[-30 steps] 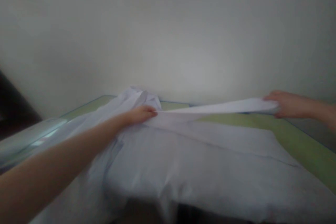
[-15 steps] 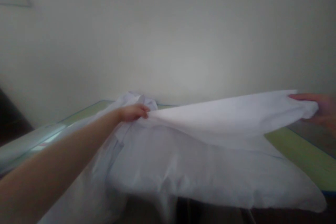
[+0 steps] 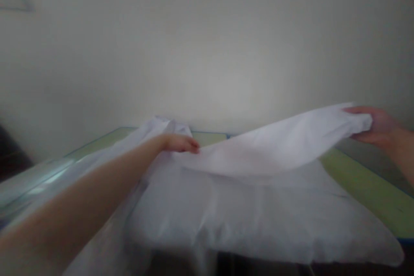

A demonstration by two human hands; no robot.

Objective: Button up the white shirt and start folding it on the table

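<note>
A white garment (image 3: pixel 246 207) lies spread over a green-topped table (image 3: pixel 365 181). My left hand (image 3: pixel 179 143) is closed on the cloth near its bunched far end, knuckles up. My right hand (image 3: pixel 375 126) is at the far right, closed on the end of a long loose part of the same garment (image 3: pixel 291 142), which it holds lifted above the table. That raised part stretches between my two hands and sags in the middle. The near edge of the garment hangs over the table's front.
A plain pale wall (image 3: pixel 207 43) stands right behind the table. The table's glossy left edge (image 3: pixel 39 177) runs towards me. Bare green tabletop shows at the right. Something dark (image 3: pixel 13 151) is at the far left.
My right hand has lifted the loose part of the garment higher and drawn it slightly inward. My left hand has shifted a little right along the cloth, still holding it.
</note>
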